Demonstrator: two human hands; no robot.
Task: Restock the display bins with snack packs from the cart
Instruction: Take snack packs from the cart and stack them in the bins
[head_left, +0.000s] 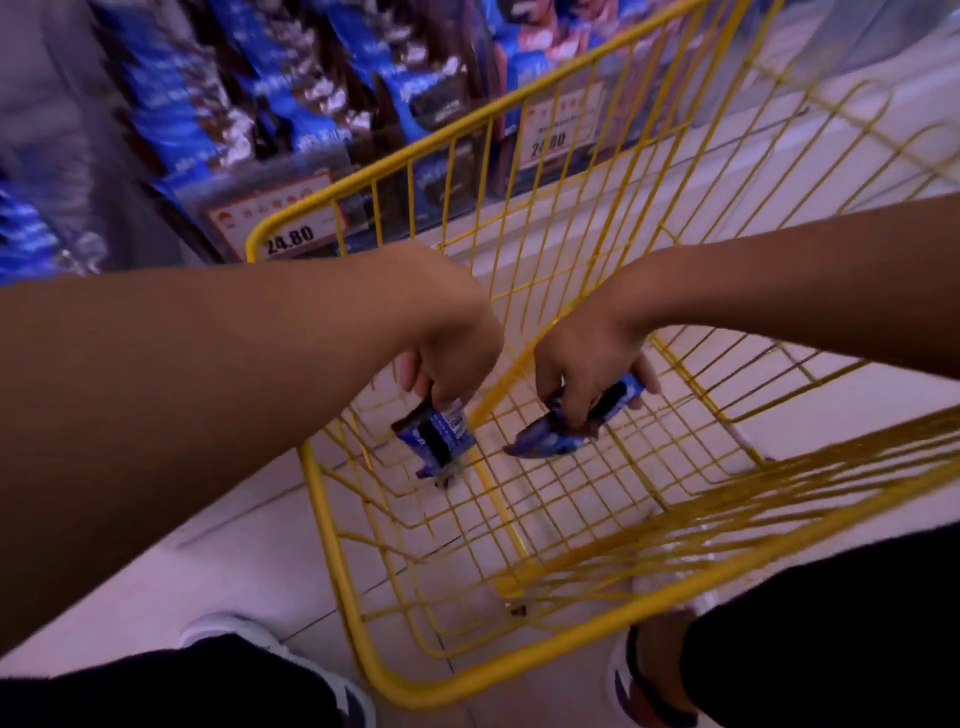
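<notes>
Hands reach down into a yellow wire cart (332, 525), both arms stretched over its rim. The left hand (447, 358) has its fingers curled round the top of a blue snack pack (436, 441), which hangs down close to the wire floor of the cart near the left wall. The right hand (587, 364) grips a bunch of blue snack packs (545, 436), fingers curled over them, with the lower ends of the packs resting on or just above the cart floor; motion blur keeps me from telling which. The two hands are apart, with a slanting yellow bar of the cart between them.

Beyond the cart stands a display bin (291, 119) packed with blue and brown snack packs, blurred. Two price tags are clipped along its front: one (280, 228) at the left reads 24.80, another (561, 124) shows through the cart's far wall. Pale floor tiles (249, 561) lie under the cart, and two shoes, one (291, 670) left and one (649, 680) right, show at the bottom edge.
</notes>
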